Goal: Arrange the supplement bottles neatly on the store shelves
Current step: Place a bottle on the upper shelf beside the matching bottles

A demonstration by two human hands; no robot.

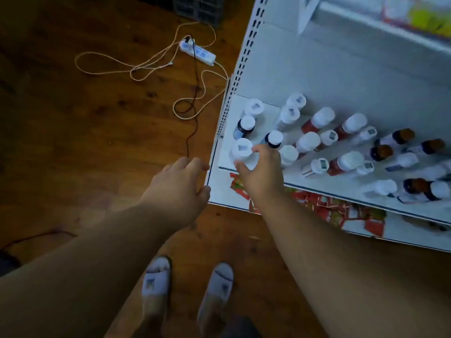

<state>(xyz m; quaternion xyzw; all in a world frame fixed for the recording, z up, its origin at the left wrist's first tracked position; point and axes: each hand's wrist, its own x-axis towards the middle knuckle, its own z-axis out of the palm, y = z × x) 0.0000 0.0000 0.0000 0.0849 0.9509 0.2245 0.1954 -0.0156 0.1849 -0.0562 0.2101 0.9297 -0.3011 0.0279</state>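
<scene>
A white shelf (329, 189) carries several supplement bottles with white caps, seen from above. My right hand (262, 173) grips a white bottle (242, 151) at the shelf's front left corner, thumb and fingers curled round its body. Behind it stand a dark bottle with a white cap (246, 125) and another dark one (274, 139). Red-labelled bottles (319, 119) and brown-capped bottles (404, 136) fill the middle and right. My left hand (181, 184) hovers just left of the shelf's corner, fingers loosely bent, holding nothing.
A white power strip (197, 51) with tangled cords (136, 67) lies on the wooden floor to the left. A lower shelf (341, 215) holds red and green packets. An upper shelf (380, 25) juts out at top right. My slippered feet (188, 289) stand below.
</scene>
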